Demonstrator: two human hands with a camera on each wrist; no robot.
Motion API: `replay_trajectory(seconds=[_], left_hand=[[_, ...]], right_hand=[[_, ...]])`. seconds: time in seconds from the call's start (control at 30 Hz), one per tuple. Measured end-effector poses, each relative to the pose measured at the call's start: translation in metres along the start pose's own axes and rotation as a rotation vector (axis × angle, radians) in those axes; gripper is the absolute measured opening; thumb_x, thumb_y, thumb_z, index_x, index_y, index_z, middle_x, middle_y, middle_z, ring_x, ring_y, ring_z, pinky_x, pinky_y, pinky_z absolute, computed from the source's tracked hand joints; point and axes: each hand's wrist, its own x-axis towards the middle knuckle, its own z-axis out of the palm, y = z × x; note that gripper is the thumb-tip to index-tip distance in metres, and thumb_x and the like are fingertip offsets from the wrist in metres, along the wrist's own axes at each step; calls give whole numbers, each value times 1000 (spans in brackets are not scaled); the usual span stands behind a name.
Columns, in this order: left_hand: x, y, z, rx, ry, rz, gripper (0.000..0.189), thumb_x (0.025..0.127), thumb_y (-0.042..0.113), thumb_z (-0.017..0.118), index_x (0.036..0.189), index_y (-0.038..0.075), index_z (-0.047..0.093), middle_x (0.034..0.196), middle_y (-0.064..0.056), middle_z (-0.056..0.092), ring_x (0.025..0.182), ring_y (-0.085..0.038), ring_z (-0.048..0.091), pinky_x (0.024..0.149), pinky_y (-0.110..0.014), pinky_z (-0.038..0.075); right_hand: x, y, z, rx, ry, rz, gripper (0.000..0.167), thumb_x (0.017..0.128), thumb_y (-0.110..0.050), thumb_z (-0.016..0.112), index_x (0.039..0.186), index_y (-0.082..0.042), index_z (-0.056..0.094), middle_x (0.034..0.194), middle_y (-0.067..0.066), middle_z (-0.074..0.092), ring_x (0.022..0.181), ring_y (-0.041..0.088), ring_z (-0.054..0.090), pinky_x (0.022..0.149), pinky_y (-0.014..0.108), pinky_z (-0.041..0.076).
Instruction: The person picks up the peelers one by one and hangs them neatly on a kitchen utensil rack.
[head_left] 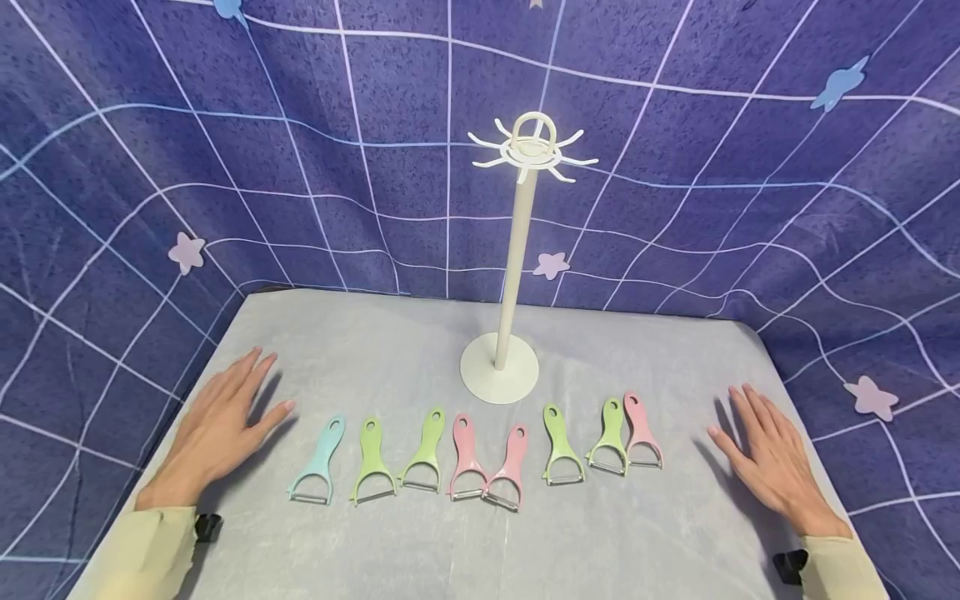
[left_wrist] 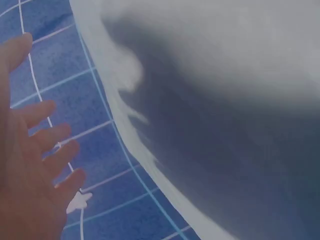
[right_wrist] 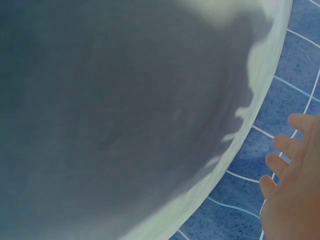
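Several peelers lie in a loose row across the grey table, handles pointing away. Nearest my left hand [head_left: 225, 421] is a blue peeler [head_left: 322, 458]. To its right come a green peeler [head_left: 372, 460] and another green peeler [head_left: 428, 450]. Two pink peelers, one left [head_left: 465, 454] and one right [head_left: 512, 465], meet at their blades. Farther right are a green peeler [head_left: 558, 442], a green peeler [head_left: 611, 435] and a pink peeler [head_left: 640, 425] close together. My right hand [head_left: 772, 458] hovers at the table's right side. Both hands hold nothing, fingers extended, casting shadows.
Behind the row stands a cream rack [head_left: 516, 258] with a round base [head_left: 480, 379] and several hooks [head_left: 570, 161] around its top. A blue curtain [head_left: 390, 200] with pale lines and stars surrounds the grey table [head_left: 360, 350] at the back and sides.
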Motion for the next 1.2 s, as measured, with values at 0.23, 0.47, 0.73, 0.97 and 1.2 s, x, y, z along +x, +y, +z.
replay_trajectory(seconds=[0.23,0.47,0.73,0.97,1.2], left_hand=[[12,22,5,-80,18,18,81,103,46,70,168,11,37,173,-19,32,158,-46,29,133,-58,19],[30,47,13,-146,23,38,74,104,47,70,166,17,43,174,-9,35,155,-46,35,124,-69,31],[46,74,21,-230,33,-20,75,103,50,71,168,29,39,171,-6,40,154,-42,40,118,-74,38],[61,100,26,-405,62,-42,68,103,48,72,163,29,48,162,-8,52,148,-39,50,119,-67,41],[75,129,29,-541,39,17,64,102,42,75,160,27,52,158,-5,57,142,-33,56,118,-60,47]], right_hand=[[5,-11,-2,42,-7,8,74,107,-35,64,166,-2,35,166,31,35,153,54,28,130,69,13],[10,-25,4,106,-27,42,71,108,-36,62,164,0,37,165,31,37,154,55,25,126,75,12],[17,-39,10,125,-18,19,72,107,-35,65,164,-1,37,162,31,41,150,56,31,124,75,18],[22,-51,10,162,-20,26,73,105,-33,68,163,0,39,156,35,46,142,58,41,116,76,30],[25,-66,11,161,-30,15,66,105,-33,69,154,6,50,150,34,53,139,57,46,113,73,36]])
